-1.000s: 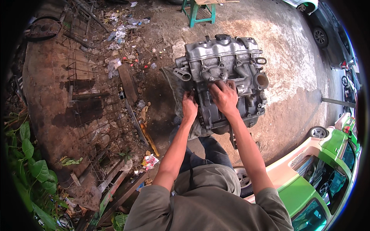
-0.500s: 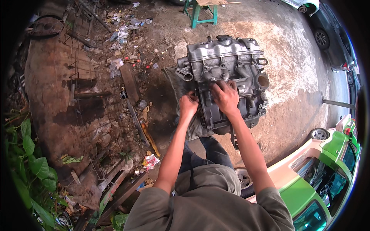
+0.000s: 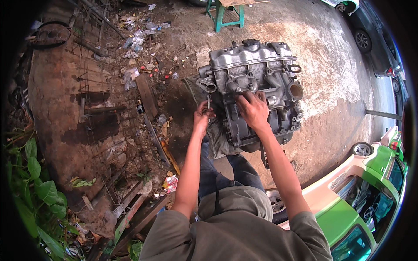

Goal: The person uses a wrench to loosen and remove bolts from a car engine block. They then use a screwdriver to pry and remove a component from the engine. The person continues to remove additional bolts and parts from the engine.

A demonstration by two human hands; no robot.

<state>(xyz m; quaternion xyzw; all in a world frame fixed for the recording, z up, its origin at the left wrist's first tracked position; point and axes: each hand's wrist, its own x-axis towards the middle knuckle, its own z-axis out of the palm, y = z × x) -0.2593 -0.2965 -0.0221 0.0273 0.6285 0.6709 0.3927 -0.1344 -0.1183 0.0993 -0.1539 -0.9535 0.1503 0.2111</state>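
A grey metal car engine (image 3: pixel 257 82) stands in front of me, its ribbed cover at the far side and a round pipe opening at its right. Beside its left end, my left hand (image 3: pixel 203 116) is closed around a short, thin metal piece (image 3: pixel 208 102) that points up and away; its exact kind is too small to tell. My right hand (image 3: pixel 253 111) rests on the middle of the engine, just below the manifold. Its fingers are curled in, and whatever the fingertips grip is hidden. A dark cloth (image 3: pixel 220 145) lies under the engine's left and near sides.
A green stool (image 3: pixel 229 17) stands beyond the engine. Litter, a wooden board (image 3: pixel 146 93) and rusty wire mesh (image 3: pixel 93 82) cover the ground at left. Green leaves (image 3: pixel 43 191) grow at the lower left. A green and pink vehicle (image 3: pixel 339 213) is parked at right.
My left hand has drawn back left from the engine's side, and the thin metal piece now shows in its fingers. My right hand has stayed at about the same spot on the engine.
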